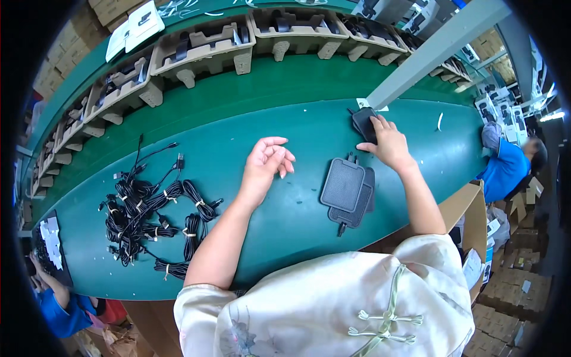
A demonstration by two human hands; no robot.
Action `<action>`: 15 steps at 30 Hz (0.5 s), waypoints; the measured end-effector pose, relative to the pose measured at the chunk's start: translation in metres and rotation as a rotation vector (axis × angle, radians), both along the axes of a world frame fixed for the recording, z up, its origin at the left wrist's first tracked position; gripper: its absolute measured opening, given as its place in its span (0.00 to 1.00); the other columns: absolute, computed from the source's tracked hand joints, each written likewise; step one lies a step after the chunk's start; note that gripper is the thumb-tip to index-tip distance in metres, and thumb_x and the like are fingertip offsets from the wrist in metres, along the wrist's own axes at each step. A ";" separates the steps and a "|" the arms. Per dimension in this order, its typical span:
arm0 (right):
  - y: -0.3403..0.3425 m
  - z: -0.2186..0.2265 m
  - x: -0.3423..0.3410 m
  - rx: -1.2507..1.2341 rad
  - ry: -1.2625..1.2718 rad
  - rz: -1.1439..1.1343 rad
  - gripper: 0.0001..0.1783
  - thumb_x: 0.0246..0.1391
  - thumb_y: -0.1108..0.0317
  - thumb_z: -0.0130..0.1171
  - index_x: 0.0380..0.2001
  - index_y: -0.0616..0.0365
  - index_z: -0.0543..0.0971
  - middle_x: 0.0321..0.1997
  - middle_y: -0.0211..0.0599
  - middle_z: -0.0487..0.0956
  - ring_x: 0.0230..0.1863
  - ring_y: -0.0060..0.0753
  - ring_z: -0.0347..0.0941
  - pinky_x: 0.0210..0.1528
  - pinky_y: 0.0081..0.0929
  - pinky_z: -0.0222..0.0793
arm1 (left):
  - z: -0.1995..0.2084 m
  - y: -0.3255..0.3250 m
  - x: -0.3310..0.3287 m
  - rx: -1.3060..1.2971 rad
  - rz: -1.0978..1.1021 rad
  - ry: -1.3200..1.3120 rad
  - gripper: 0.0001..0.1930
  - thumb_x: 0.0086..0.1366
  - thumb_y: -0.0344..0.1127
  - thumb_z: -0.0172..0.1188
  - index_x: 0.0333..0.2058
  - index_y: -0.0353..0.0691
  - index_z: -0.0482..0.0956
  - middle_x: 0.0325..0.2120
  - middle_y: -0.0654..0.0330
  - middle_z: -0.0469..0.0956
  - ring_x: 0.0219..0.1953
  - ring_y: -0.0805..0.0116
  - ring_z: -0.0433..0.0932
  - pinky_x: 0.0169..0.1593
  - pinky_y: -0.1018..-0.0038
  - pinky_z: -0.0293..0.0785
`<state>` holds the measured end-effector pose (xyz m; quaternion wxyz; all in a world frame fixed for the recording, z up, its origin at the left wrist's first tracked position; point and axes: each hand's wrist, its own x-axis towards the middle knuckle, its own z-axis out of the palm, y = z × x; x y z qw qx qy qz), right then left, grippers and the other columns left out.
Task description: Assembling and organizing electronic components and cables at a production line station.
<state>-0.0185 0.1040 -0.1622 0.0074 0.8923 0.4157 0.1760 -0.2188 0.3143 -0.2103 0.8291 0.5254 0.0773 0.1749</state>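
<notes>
While the right hand reaches far forward across the green conveyor surface, its fingers rest on top of a small black rounded plastic device, pressing or closing around it; whether it is truly gripped, cannot tell, since the fingers cover its near end. That device lies ahead of the person and to the right, long axis running roughly away from the body, just beside the foot of a grey metal post. Left hand hovers palm up, fingers loosely curled, holding nothing, well apart from the device, so the right hand is clearly nearer. Between the two forearms sits a stack of dark grey flat ribbed rectangular pads, near the right wrist but not touched. Further left, a loose pile of black bundled cables with white ties lies out of reach of either hand. Beige moulded pulp trays line the far edge; their contents are too small to make out. Co-workers in blue appear at the frame edges, cut off.
</notes>
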 end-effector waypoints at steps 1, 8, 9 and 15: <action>-0.001 -0.003 -0.001 0.019 -0.031 -0.011 0.29 0.43 0.50 0.60 0.44 0.59 0.71 0.45 0.43 0.74 0.47 0.42 0.69 0.42 0.37 0.68 | 0.000 0.000 0.001 0.009 0.000 0.001 0.11 0.65 0.31 0.46 0.45 0.35 0.64 0.29 0.56 0.73 0.26 0.74 0.72 0.28 0.82 0.65; 0.006 0.031 -0.009 0.058 0.387 -0.015 0.23 0.49 0.59 0.56 0.46 0.60 0.68 0.45 0.52 0.73 0.46 0.48 0.70 0.44 0.40 0.67 | -0.005 0.003 -0.002 0.033 0.004 -0.010 0.12 0.64 0.32 0.48 0.45 0.34 0.64 0.29 0.56 0.73 0.26 0.74 0.72 0.28 0.82 0.66; 0.010 0.039 -0.011 0.044 0.542 -0.078 0.20 0.51 0.62 0.54 0.45 0.60 0.68 0.45 0.53 0.73 0.46 0.49 0.70 0.44 0.41 0.67 | -0.005 0.004 -0.003 0.035 0.009 -0.009 0.12 0.64 0.32 0.48 0.45 0.34 0.64 0.29 0.56 0.73 0.26 0.74 0.72 0.28 0.82 0.66; 0.021 0.038 -0.002 0.363 0.491 0.212 0.13 0.53 0.75 0.49 0.43 0.62 0.65 0.43 0.49 0.74 0.45 0.44 0.72 0.45 0.33 0.66 | -0.005 0.004 -0.002 0.038 0.015 -0.027 0.12 0.64 0.32 0.48 0.44 0.34 0.65 0.29 0.57 0.73 0.26 0.74 0.72 0.28 0.82 0.66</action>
